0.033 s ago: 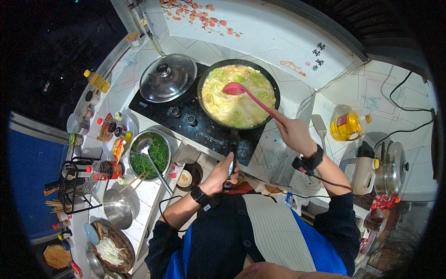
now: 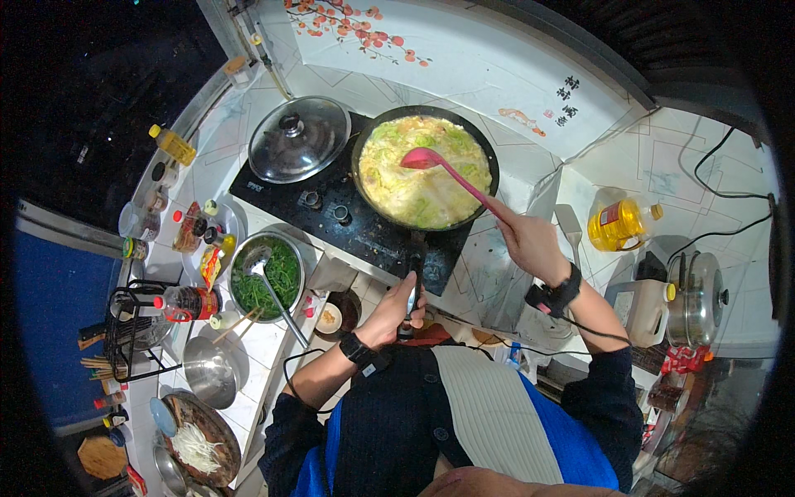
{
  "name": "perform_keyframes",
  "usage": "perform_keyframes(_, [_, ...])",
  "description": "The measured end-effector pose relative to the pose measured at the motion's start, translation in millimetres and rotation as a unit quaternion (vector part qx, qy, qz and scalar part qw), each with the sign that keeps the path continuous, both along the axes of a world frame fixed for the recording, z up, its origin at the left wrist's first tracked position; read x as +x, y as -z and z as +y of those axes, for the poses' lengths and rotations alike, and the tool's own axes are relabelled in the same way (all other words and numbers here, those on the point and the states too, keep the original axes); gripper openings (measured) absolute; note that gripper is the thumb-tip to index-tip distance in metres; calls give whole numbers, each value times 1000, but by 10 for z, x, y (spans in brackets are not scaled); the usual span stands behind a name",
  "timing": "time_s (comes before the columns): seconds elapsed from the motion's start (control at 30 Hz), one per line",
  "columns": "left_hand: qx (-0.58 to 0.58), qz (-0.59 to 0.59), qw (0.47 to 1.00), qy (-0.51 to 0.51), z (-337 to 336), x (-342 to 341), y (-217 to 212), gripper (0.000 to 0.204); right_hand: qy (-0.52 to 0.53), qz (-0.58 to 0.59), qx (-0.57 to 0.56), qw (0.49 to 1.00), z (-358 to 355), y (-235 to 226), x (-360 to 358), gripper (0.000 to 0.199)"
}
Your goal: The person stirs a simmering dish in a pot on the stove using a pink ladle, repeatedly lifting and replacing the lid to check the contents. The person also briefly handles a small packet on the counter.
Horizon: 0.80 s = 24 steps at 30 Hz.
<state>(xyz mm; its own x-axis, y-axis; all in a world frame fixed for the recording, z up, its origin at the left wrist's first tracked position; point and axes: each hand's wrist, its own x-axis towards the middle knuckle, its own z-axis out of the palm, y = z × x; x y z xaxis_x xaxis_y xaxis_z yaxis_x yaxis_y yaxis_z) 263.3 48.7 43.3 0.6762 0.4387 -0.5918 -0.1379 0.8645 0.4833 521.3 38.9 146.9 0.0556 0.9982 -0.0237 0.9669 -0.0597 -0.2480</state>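
A wide dark frying pan (image 2: pixel 489 157) full of yellowish broth with pale green leaves (image 2: pixel 426 203) stands on the black cooktop (image 2: pixel 331 236). My left hand (image 2: pixel 398 313) is wrapped round the pan's handle (image 2: pixel 416 269), close in front of my body. My right hand (image 2: pixel 537 248) grips the end of a pink ladle (image 2: pixel 464 184), whose bowl (image 2: pixel 421 158) is over the middle of the food. Whether the bowl touches the broth I cannot tell. Left of the pan, a glass lid (image 2: pixel 300 139) with a dark knob lies on the cooktop.
On the left, a metal bowl of greens (image 2: pixel 277 282) holds a skimmer (image 2: pixel 263 273). Beyond it are several sauce bottles (image 2: pixel 189 230), an empty steel bowl (image 2: pixel 211 371) and a board with white shreds (image 2: pixel 199 447). At right stand an oil bottle (image 2: pixel 619 225), a spatula (image 2: pixel 571 228) and a steel pot (image 2: pixel 697 298).
The ladle's bowl has shifted slightly to the right over the pan, and my right hand has moved a little right and down with it. My left hand stays on the handle.
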Motion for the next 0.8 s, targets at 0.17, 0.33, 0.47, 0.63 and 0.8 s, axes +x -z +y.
perform_keyframes(0.17, [-21,-18,1000,2,10,-9,50,37,-44,-122,-28,991,-301,28,13,45])
perform_keyframes(0.33, [13,1,1000,22,28,-9,45,37,-58,-112,62,990,-82,529,-110,49])
perform_keyframes(0.47, [27,-10,999,23,22,-11,32,37,-20,-132,85,987,68,657,-99,52])
perform_keyframes(0.63, [20,2,1000,23,23,-15,31,38,-18,-103,97,990,-94,120,158,53])
perform_keyframes(0.8, [26,-11,999,24,26,-13,34,37,-39,-150,84,984,-445,-417,380,44])
